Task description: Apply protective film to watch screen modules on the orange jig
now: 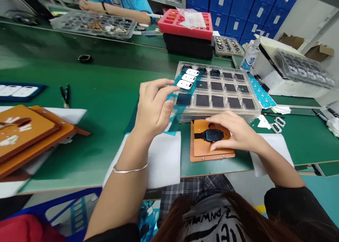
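My left hand (153, 107) pinches a teal film sheet (182, 93) carrying white rectangular labels (184, 84), and the sheet hangs down over the edge of a clear plastic tray (217, 106). That tray holds rows of dark square pieces. My right hand (233, 129) lies on a black watch body (212, 136), its fingers against the watch's right side. The watch sits in an orange-brown fixture plate (212, 153) at the tray's front edge, and a black strap stub sticks out to its left.
White foam pads (164, 160) lie under both forearms on the green workbench (106, 83). Orange-brown plates (26, 132) and small pliers (65, 95) are at the left. A co-worker's arm (113, 12) reaches beside a parts tray (94, 24) at the far side. A sanitizer bottle (250, 54) stands at the right.
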A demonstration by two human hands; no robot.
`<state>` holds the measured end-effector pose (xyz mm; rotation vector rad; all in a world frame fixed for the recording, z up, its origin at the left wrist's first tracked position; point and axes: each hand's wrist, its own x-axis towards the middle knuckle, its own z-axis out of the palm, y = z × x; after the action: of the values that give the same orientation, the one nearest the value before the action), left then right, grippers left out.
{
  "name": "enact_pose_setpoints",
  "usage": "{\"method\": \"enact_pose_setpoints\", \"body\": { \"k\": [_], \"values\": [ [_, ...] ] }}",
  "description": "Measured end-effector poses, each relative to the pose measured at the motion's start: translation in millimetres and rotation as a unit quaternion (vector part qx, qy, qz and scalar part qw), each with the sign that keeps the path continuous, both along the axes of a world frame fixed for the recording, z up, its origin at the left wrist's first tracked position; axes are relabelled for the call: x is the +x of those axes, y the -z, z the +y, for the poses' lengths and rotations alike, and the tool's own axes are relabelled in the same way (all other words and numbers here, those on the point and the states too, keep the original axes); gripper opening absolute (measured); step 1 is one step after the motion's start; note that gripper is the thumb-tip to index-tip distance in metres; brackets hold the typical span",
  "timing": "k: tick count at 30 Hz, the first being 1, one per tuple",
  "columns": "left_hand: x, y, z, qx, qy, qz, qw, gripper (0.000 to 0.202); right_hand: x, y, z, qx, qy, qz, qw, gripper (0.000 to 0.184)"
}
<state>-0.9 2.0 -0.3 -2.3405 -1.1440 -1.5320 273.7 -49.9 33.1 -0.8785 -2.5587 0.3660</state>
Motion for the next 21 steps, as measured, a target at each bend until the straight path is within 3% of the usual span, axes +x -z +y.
{"method": "enact_pose_setpoints", "body": {
  "k": [3,9,16,21],
  "values": [
    [-2.0,0.9,3.1,0.012,-0.022,-0.016,1.000,0.053,-13.4,-3.4,6.4,0.036,-0.088,-0.055,0.994,0.090],
    [-10.3,-2.9,5.5,0.009,-0.083,-0.062,0.995,0.060,-51.7,5.6,24.6,0.098,-0.176,-0.177,0.963,0.084],
    [-35.2,4.8,16.6,0.005,-0.098,-0.199,0.975,0.062,-56.8,25.3,26.4,0.079,-0.192,-0.140,0.968,0.084],
    [-34.8,9.8,20.4,0.012,-0.079,-0.209,0.975,0.058,-49.4,14.6,26.8,0.069,-0.219,-0.089,0.969,0.074]
  ]
}}
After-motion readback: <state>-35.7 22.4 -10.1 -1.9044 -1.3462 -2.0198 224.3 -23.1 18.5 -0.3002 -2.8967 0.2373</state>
